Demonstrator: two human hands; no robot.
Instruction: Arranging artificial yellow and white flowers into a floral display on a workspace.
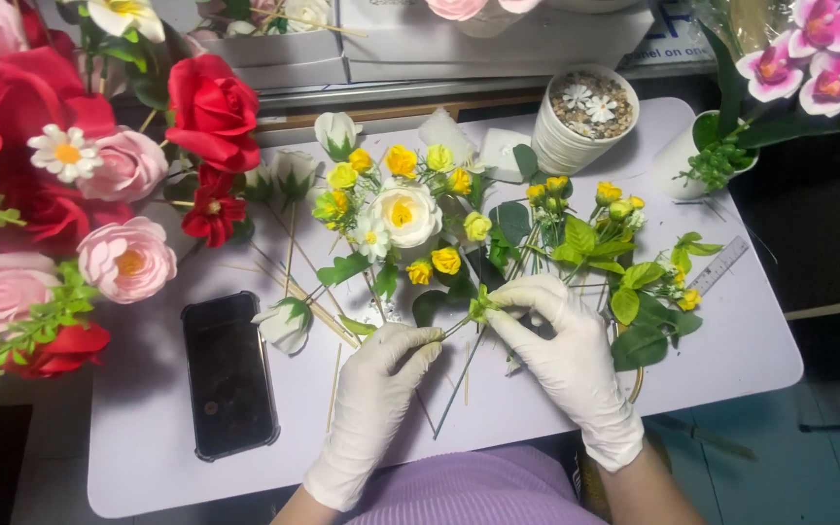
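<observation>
Looking down through the head camera, I see both gloved hands meeting over a small green flower stem (478, 309) on the white table (731, 360). My left hand (381, 374), in a white glove, has its fingers drawn together around the lower end of that stem, pinching it where the thin stick leaves the green part. My right hand (561, 340), gloved the same way, curls over the top of the stem, fingertips pressed on the green sepal end; I cannot tell whether the thumb closes underneath. The stem sits between the two hands, tilted, its tip just under the right fingers. Taking the stem as my mark: directly beyond it lies a loose bunch with a cream rose (403, 214) and little yellow buds (446, 260). To the right of the stem lie leafy green sprigs (639, 311) with more yellow buds, and past them a clear ruler (719, 264). To the left of the stem rests a white bud on a stick (285, 324), and further left a black phone (228, 374) lying flat. Far beyond the stem stands a white ribbed pot (576, 131) with tiny white flowers. Well left of it, red and pink roses (128, 258) crowd the table edge.
</observation>
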